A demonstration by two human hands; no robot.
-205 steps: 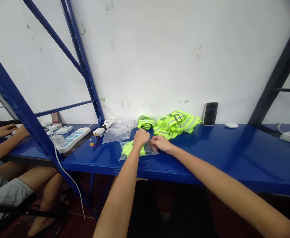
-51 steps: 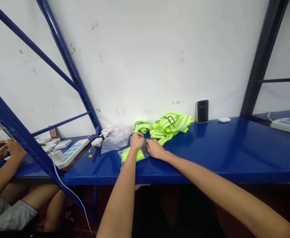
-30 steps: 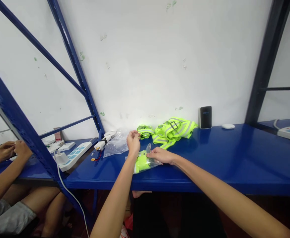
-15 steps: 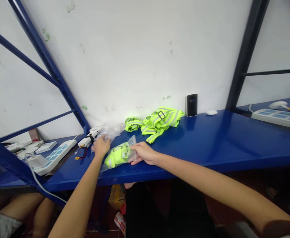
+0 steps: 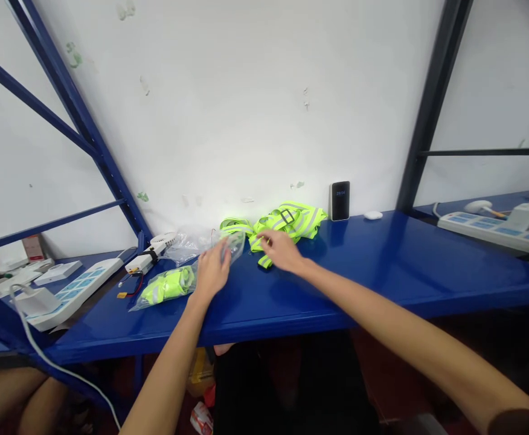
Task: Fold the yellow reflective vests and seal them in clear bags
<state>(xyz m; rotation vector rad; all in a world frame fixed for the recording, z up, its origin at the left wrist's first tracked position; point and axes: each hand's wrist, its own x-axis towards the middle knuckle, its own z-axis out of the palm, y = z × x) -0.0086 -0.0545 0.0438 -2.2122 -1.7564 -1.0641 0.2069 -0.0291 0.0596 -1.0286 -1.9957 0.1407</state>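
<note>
My left hand (image 5: 213, 270) is closed on a clear plastic bag (image 5: 236, 243), whose see-through end sticks out to the right of the fingers. To its left a filled clear bag with a folded neon-yellow reflective strap (image 5: 170, 285) lies on the blue table. My right hand (image 5: 282, 249) hovers in front of a loose pile of neon-yellow reflective straps (image 5: 307, 219) with a black buckle. Its fingers are bent and slightly apart, and I see nothing held in them. A smaller strap bundle (image 5: 236, 225) lies behind the plastic bag.
More clear plastic (image 5: 185, 243) lies by the wall, beside a white device with wires (image 5: 144, 258). A black-screened device (image 5: 339, 200) leans on the wall near a white oval object (image 5: 372, 215). Power strips (image 5: 81, 290) lie beyond the blue frame post. Another person's legs (image 5: 20, 396) show at lower left.
The filled bag now lies further left, out of my right hand. My left hand came forward and right with a clear bag. My right hand moved up toward the straps. The view shifted slightly.
</note>
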